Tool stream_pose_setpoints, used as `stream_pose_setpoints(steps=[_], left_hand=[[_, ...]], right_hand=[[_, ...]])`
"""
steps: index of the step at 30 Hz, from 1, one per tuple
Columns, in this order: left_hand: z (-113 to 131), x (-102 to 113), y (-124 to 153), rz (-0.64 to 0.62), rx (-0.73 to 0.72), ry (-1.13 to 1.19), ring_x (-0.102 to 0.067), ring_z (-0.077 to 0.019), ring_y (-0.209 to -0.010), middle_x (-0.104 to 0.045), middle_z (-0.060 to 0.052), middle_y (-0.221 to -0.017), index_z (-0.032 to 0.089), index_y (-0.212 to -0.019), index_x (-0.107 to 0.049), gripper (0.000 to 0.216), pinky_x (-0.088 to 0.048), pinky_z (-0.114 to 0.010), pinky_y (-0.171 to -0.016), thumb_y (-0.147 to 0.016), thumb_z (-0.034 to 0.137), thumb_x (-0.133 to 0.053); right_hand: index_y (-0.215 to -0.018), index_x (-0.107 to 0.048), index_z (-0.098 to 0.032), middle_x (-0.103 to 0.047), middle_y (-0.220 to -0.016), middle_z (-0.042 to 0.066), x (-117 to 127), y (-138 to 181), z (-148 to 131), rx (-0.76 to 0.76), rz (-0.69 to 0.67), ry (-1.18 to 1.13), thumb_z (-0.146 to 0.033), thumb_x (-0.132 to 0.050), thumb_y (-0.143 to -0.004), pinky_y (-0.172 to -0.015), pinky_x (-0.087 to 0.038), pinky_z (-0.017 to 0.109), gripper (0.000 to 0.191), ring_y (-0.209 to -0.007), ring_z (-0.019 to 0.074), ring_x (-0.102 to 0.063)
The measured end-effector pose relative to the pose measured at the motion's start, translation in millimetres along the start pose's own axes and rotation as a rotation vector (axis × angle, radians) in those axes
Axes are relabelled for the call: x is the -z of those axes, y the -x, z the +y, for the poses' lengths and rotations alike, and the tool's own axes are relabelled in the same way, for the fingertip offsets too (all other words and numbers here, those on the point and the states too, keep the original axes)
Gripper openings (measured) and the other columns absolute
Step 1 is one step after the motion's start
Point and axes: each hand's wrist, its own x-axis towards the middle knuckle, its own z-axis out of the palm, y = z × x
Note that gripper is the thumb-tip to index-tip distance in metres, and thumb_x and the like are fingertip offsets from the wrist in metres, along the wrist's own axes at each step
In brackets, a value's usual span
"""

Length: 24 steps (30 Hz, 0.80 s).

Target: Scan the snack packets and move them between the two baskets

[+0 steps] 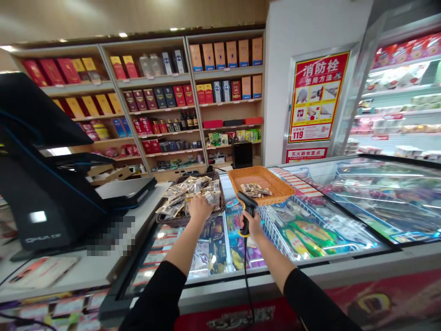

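Observation:
My right hand [254, 224] is wrapped round the handle of a black and yellow barcode scanner [247, 202], its cable hanging down in front of the freezer. My left hand [200, 208] reaches into a dark brown woven basket [172, 221] heaped with small packets [179, 193] in clear and tan wrappers. Its fingers are closed on a small packet [209, 197] at the right of the heap; the fingertips are partly hidden. Just beyond the scanner sits an orange woven basket [282, 189] with a few similar packets [255, 189] inside.
Both baskets rest on the glass top of a chest freezer [213, 271] full of bagged goods. A checkout machine [51, 193] and a counter [82, 266] stand to the left. Shelves of boxes [158, 99] line the back wall; a lit chiller [406, 110] is at right.

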Motion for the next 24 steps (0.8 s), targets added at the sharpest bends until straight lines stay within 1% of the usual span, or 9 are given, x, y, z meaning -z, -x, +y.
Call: stream_pose_setpoints(steps=[6, 8, 10, 12, 15, 17, 19, 22, 24], left_hand=[[12.5, -5.3, -4.0, -0.110, 0.094, 0.148, -0.058, -0.0365, -0.106, -0.061, -0.026, -0.109, 0.007, -0.128, -0.043, 0.083, -0.044, -0.037, -0.083, -0.064, 0.051, -0.072], [10.6, -11.2, -4.9, -0.085, 0.083, 0.261, -0.058, -0.0340, -0.108, -0.059, -0.025, -0.116, 0.008, -0.137, -0.032, 0.091, -0.043, -0.035, -0.084, -0.064, 0.045, -0.074], [6.6, -17.5, -7.2, 0.004, 0.078, 0.379, -0.057, -0.0310, -0.111, -0.058, -0.023, -0.120, 0.010, -0.140, -0.026, 0.088, -0.042, -0.033, -0.084, -0.070, 0.041, -0.070], [2.7, -22.0, -12.7, 0.091, 0.104, 0.487, -0.057, -0.0292, -0.108, -0.061, -0.020, -0.116, 0.012, -0.135, -0.036, 0.072, -0.042, -0.032, -0.083, -0.075, 0.040, -0.064], [-0.2, -26.2, -25.8, 0.147, 0.196, 0.663, -0.061, -0.0265, -0.092, -0.066, -0.012, -0.093, 0.014, -0.102, -0.059, 0.039, -0.043, -0.031, -0.075, -0.076, 0.044, -0.060], [0.1, -29.9, -32.9, 0.166, 0.263, 0.779, -0.060, -0.0218, -0.075, -0.062, -0.006, -0.073, 0.017, -0.080, -0.059, 0.029, -0.042, -0.029, -0.067, -0.079, 0.045, -0.053], [1.4, -34.8, -35.0, 0.214, 0.272, 0.840, -0.055, -0.0181, -0.066, -0.056, -0.001, -0.062, 0.018, -0.069, -0.055, 0.028, -0.040, -0.027, -0.064, -0.082, 0.042, -0.047], [4.0, -40.5, -29.9, 0.252, 0.109, 0.912, -0.055, -0.0166, -0.069, -0.057, -0.001, -0.066, 0.018, -0.073, -0.057, 0.021, -0.040, -0.026, -0.066, -0.081, 0.036, -0.047], [5.0, -41.4, -25.2, 0.202, -0.023, 1.033, -0.057, -0.0167, -0.074, -0.061, -0.002, -0.072, 0.018, -0.081, -0.059, 0.019, -0.042, -0.025, -0.068, -0.080, 0.034, -0.050]], right_hand=[[-0.077, -0.043, -0.023, -0.052, -0.050, -0.008, 2.0, 7.6, -3.6, -0.028, 0.038, -0.049, -0.039, -0.071, -0.063, -0.033, -0.035, 0.021, 0.035, -0.033, 0.0093, -0.044], [-0.076, -0.043, -0.023, -0.052, -0.050, -0.008, 1.6, 6.8, -3.6, -0.029, 0.028, -0.055, -0.038, -0.070, -0.064, -0.033, -0.035, 0.021, 0.034, -0.033, 0.0094, -0.045], [-0.076, -0.043, -0.023, -0.053, -0.050, -0.008, 1.7, 5.6, -1.7, -0.015, 0.023, -0.041, -0.038, -0.069, -0.065, -0.032, -0.035, 0.021, 0.032, -0.033, 0.0096, -0.045], [-0.077, -0.043, -0.023, -0.053, -0.051, -0.008, 2.1, 4.4, 0.8, 0.012, 0.024, -0.010, -0.038, -0.068, -0.068, -0.033, -0.036, 0.021, 0.030, -0.033, 0.0096, -0.046], [-0.077, -0.045, -0.022, -0.053, -0.051, -0.008, 3.2, 3.3, 3.0, 0.052, 0.032, 0.059, -0.039, -0.065, -0.071, -0.032, -0.036, 0.021, 0.027, -0.033, 0.0097, -0.046], [-0.077, -0.045, -0.022, -0.053, -0.050, -0.007, 4.7, 3.7, 2.0, 0.083, 0.035, 0.135, -0.040, -0.064, -0.072, -0.032, -0.036, 0.022, 0.026, -0.032, 0.0100, -0.045], [-0.076, -0.046, -0.022, -0.052, -0.049, -0.007, 6.7, 5.4, -0.9, 0.124, 0.018, 0.248, -0.040, -0.063, -0.074, -0.033, -0.036, 0.022, 0.025, -0.032, 0.0104, -0.045], [-0.078, -0.053, -0.021, -0.051, -0.046, -0.006, 7.9, 10.5, -7.7, 0.209, -0.071, 0.460, -0.039, -0.062, -0.077, -0.038, -0.038, 0.024, 0.020, -0.035, 0.0123, -0.046], [-0.081, -0.059, -0.020, -0.055, -0.050, -0.003, 5.9, 14.3, -12.1, 0.285, -0.138, 0.619, -0.037, -0.061, -0.077, -0.044, -0.041, 0.026, 0.018, -0.042, 0.0152, -0.051]])
